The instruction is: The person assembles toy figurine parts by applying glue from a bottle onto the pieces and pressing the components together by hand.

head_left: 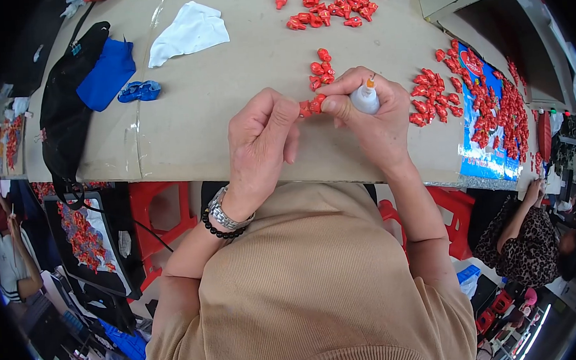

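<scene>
LEFT: bare desk (192,130) gave open passage from the hands (257,132) to the blue bundle (139,91) | AHEAD: small red cluster (317,68) stood close in the way | RIGHT: short gap, then scattered red pieces (430,79) blocked the way

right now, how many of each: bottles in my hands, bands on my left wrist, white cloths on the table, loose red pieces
Squeeze bottle in the right hand: 1
Silver band and black beaded band: 2
White cloth: 1
Red pieces: too many overlap to count
Total without red pieces: 4
</scene>
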Demonstrator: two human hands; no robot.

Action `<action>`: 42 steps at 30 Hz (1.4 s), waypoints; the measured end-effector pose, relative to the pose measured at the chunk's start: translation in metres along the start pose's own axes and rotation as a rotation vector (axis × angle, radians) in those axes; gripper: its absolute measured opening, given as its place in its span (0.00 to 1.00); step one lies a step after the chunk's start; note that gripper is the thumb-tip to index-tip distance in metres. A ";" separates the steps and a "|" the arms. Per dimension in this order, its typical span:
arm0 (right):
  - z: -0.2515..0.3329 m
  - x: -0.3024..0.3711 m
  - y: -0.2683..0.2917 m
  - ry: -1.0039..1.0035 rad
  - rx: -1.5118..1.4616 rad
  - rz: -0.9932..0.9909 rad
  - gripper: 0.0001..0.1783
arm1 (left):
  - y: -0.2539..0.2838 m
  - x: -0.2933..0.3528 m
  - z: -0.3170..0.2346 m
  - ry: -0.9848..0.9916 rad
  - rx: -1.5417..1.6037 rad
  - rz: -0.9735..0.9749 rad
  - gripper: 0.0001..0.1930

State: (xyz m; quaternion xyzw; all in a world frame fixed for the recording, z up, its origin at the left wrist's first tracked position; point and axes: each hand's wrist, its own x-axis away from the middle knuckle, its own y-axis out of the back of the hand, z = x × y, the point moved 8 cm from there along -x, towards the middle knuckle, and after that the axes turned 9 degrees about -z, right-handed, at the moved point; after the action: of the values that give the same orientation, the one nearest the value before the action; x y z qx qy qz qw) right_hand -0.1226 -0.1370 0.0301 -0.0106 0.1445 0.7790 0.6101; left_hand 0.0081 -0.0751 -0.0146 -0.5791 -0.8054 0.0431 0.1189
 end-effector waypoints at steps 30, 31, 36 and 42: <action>-0.037 0.016 -0.013 -0.334 -0.338 -0.057 0.04 | -0.005 0.005 0.005 0.009 0.073 -0.113 0.16; -0.038 0.017 -0.013 -0.335 -0.340 -0.058 0.04 | -0.006 0.005 0.006 0.010 0.072 -0.113 0.16; -0.037 0.016 -0.011 -0.258 -0.289 -0.063 0.05 | -0.007 0.006 0.007 -0.013 0.040 -0.109 0.16; -0.031 0.016 -0.008 -0.170 -0.304 -0.079 0.05 | -0.008 0.006 0.007 -0.056 0.018 -0.118 0.17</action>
State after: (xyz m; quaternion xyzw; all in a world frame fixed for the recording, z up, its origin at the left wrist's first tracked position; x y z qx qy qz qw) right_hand -0.1238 -0.1275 -0.0043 -0.0426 -0.0276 0.7653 0.6417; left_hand -0.0027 -0.0717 -0.0185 -0.5280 -0.8408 0.0592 0.1039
